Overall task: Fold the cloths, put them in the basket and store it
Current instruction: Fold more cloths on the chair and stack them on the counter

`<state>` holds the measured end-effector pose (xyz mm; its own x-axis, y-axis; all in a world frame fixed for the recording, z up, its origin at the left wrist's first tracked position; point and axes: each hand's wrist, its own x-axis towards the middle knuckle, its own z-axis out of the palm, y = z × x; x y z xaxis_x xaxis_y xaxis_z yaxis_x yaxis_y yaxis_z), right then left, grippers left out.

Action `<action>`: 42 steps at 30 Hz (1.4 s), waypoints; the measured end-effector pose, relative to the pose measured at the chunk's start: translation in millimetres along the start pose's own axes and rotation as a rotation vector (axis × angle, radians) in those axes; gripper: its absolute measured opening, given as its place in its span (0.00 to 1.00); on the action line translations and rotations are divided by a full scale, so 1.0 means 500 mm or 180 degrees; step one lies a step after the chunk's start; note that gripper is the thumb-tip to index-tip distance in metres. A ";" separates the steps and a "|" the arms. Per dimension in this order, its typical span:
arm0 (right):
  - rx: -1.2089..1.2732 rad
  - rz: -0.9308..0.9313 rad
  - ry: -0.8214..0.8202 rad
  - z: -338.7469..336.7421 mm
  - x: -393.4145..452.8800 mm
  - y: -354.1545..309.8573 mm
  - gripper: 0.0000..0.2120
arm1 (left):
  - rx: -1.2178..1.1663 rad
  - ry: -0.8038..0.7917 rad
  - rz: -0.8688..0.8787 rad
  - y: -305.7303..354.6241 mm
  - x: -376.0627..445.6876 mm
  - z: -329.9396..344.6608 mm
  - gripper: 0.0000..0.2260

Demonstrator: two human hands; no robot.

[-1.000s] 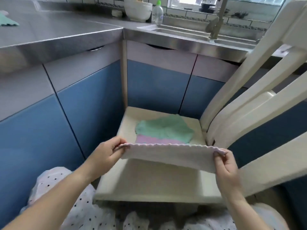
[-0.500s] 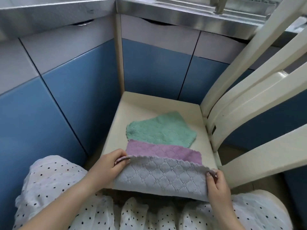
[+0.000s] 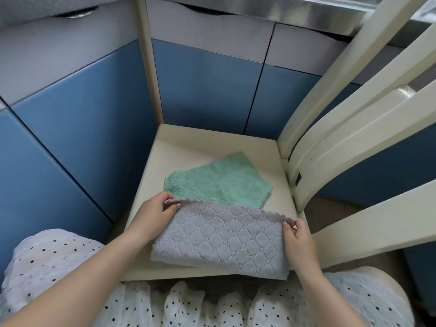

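**Two hands hold a grey cloth on a chair seat**

While the person's lap in a white dress with black dots point(image 3: 59, 267) fills the 6 o'clock edge of the view, both arms reach up from there to the chair. The left hand point(image 3: 153, 215) pinches the far left corner of the grey cloth point(image 3: 219, 239) with thumb and curled fingers. The right hand point(image 3: 298, 241) pinches the far right corner the same way, at about 4 o'clock from the middle of the view. The grey cloth lies on the near part of the chair seat point(image 3: 188, 147). It looks folded over, with a soft rounded fold at its near edge and a wavy edge at the far side, between the two hands. It has a puffy diamond pattern.

Just past the grey cloth, toward 12 o'clock, a green cloth point(image 3: 219, 182) lies flat on the seat. The far edge of the grey cloth covers its near edge. The green cloth sits a bit crooked, with one corner pointing away.

The cream chair back point(image 3: 354, 142) rises at 3 o'clock, with wide slats leaning up to 1 o'clock.

Farther off, blue cabinet doors point(image 3: 82, 119) stand at 9 o'clock and at 12 o'clock. A shiny metal counter edge point(image 3: 295, 13) runs along the top.
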<state>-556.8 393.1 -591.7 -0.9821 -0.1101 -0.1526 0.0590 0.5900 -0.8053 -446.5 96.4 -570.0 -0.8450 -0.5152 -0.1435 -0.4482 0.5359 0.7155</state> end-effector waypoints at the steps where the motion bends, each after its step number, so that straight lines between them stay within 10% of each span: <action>1: -0.0035 0.0018 -0.0013 0.000 0.004 -0.002 0.07 | 0.0085 -0.0027 -0.0012 0.000 0.004 0.001 0.03; 8: -0.0056 0.0188 0.0058 -0.005 0.024 -0.020 0.11 | 0.0393 -0.0101 -0.0249 0.006 0.012 -0.002 0.09; 12: -0.0494 -0.0712 0.0435 0.008 -0.023 -0.033 0.17 | 0.1077 0.0726 0.0727 0.027 -0.040 0.015 0.14; 16: -0.1249 -0.1653 -0.0064 0.119 -0.096 -0.049 0.23 | 0.1446 0.0267 0.1582 0.072 -0.092 0.112 0.20; 22: -0.2372 -0.2064 -0.0452 0.177 -0.071 -0.038 0.22 | 0.2121 -0.0184 0.1245 0.044 -0.080 0.171 0.23; 32: -0.2883 -0.1550 -0.0965 0.115 0.041 -0.055 0.39 | 0.2279 -0.0416 0.1288 0.047 0.026 0.139 0.35; 42: -0.2668 -0.1426 -0.0311 0.074 0.122 -0.060 0.28 | 0.2234 -0.0605 0.1646 0.064 0.131 0.133 0.38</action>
<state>-611.7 338.9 -597.9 -0.8608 -0.5088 -0.0074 -0.5034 0.8536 -0.1339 -535.5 124.2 -602.0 -0.9972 -0.0092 -0.0744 -0.0202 0.9888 0.1478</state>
